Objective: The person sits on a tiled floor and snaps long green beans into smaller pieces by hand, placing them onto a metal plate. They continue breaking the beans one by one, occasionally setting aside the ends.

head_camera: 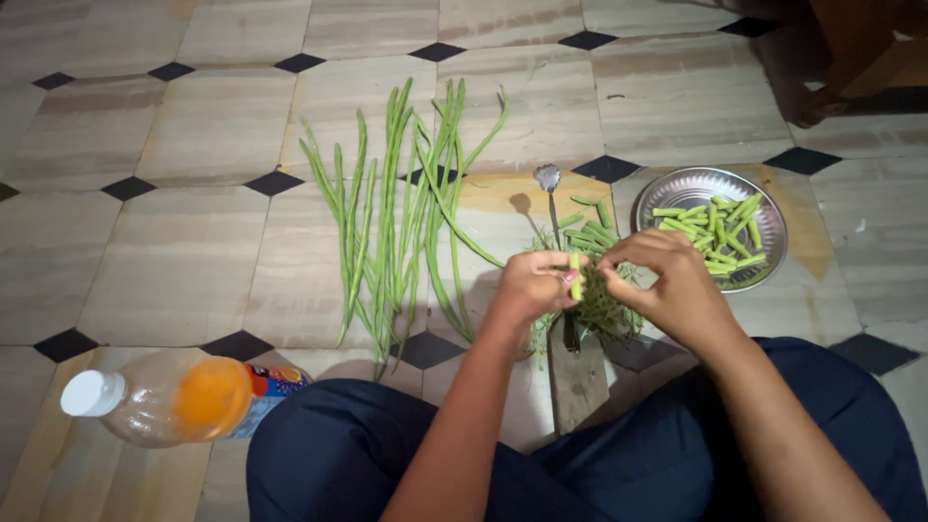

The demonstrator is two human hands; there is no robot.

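Note:
Both my hands meet over a floor-standing blade cutter (pixel 553 198) on a wooden base (pixel 578 382). My left hand (pixel 530 285) and my right hand (pixel 667 280) pinch the same short green bean piece (pixel 576 275) upright between their fingertips. Cut bean pieces and stringy trimmings (pixel 597 304) lie heaped under my hands. To the right, a round steel plate (pixel 764 198) holds several cut bean pieces (pixel 713 232). Long whole green beans (pixel 396 222) lie in a loose row on the tiled floor to the left.
A plastic bottle (pixel 179 396) with orange drink and a white cap lies on its side at the lower left. My knees in dark blue cloth (pixel 348 454) fill the bottom. Dark wooden furniture legs (pixel 851 58) stand at the top right.

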